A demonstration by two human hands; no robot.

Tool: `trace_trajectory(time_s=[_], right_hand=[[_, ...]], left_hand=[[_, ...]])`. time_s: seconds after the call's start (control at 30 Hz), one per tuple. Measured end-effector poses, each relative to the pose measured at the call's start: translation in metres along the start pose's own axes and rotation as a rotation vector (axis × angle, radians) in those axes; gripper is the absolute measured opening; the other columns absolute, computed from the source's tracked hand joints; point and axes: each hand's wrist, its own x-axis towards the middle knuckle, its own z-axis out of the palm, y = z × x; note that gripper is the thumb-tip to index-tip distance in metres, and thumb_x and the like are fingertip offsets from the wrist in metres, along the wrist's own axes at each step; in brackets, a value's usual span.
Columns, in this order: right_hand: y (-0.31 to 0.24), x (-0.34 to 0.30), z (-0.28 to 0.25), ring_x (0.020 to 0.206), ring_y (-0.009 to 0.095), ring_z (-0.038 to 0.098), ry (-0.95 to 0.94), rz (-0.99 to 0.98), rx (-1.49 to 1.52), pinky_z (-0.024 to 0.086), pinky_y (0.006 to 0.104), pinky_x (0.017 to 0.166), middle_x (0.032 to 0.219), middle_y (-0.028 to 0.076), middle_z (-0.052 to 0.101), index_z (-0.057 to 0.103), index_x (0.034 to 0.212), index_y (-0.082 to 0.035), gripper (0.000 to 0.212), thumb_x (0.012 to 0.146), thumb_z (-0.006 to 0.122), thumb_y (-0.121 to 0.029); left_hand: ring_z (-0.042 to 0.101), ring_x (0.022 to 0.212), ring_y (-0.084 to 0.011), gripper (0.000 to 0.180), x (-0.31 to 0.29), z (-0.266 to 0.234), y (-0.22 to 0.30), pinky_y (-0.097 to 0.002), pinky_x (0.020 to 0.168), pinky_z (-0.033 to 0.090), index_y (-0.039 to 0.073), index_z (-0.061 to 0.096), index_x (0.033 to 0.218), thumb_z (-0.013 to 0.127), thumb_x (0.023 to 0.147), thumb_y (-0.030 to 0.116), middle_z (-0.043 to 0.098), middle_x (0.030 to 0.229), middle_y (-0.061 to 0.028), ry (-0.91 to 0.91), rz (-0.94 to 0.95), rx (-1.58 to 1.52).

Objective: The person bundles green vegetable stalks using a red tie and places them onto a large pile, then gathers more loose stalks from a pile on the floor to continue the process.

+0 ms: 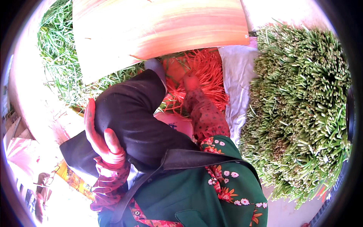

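Note:
My left hand (pixel 102 138) is raised beside the bent knee of my dark trousers (pixel 124 113), fingers stretched out and thumb apart. It holds nothing, and a pale ribbed covering shows on the thumb. My right hand (pixel 191 81) reaches forward over a spread bundle of thin red strands (pixel 210 72). It is at the strands' near left side; its fingers blend into the red, so their grip cannot be made out. Over the far end of the strands lies the edge of a board with orange-pink streaks (pixel 162 26).
On the right stands a large, dense stack of green stalks (pixel 298 109), cut ends up. A whitish cloth (pixel 236 83) lies between it and the strands. Loose long green leaves (pixel 60 64) are heaped at the far left. Cardboard and papers (pixel 24 151) lie at the left.

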Motion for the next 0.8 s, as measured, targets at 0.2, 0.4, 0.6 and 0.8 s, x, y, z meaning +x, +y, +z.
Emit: trace_trajectory(time_s=[0.2, 0.4, 0.6, 0.8], right_hand=[[0.021, -0.010, -0.008, 0.045, 0.011, 0.050, 0.060, -0.034, 0.618, 0.039, 0.0246, 0.043, 0.061, 0.003, 0.060, 0.063, 0.082, -0.003, 0.020, 0.085, 0.052, -0.019], [-0.006, -0.052, -0.018, 0.044, 0.007, 0.045, -0.015, -0.070, 0.624, 0.035, 0.0215, 0.042, 0.058, -0.001, 0.052, 0.064, 0.083, -0.006, 0.021, 0.087, 0.054, -0.023], [-0.019, -0.079, -0.033, 0.043, 0.007, 0.041, -0.039, -0.097, 0.463, 0.032, 0.0221, 0.041, 0.057, -0.002, 0.049, 0.061, 0.080, -0.007, 0.020, 0.088, 0.054, -0.024], [-0.120, -0.159, -0.056, 0.047, 0.006, 0.042, -0.077, -0.470, 0.394, 0.032, 0.0204, 0.044, 0.057, -0.003, 0.049, 0.066, 0.082, -0.004, 0.020, 0.090, 0.051, -0.014]], left_hand=[[0.044, 0.120, -0.0336, 0.069, 0.004, 0.008, -0.002, -0.0425, 0.104, 0.030, -0.009, 0.039, 0.129, 0.044, 0.090, 0.048, 0.046, 0.129, -0.0218, -0.023, 0.016, -0.029], [0.043, 0.121, -0.0321, 0.066, 0.001, 0.008, -0.005, -0.0412, 0.104, 0.028, -0.007, 0.040, 0.129, 0.047, 0.089, 0.045, 0.046, 0.130, -0.0206, -0.014, 0.004, -0.035], [0.043, 0.121, -0.0315, 0.060, 0.005, 0.011, -0.003, -0.0400, 0.105, 0.028, -0.006, 0.040, 0.130, 0.049, 0.089, 0.037, 0.046, 0.130, -0.0200, -0.024, 0.010, -0.070], [0.044, 0.120, -0.0316, 0.056, 0.003, 0.006, -0.001, -0.0401, 0.104, 0.030, -0.006, 0.040, 0.130, 0.049, 0.090, 0.032, 0.047, 0.129, -0.0206, -0.022, 0.036, -0.052]])
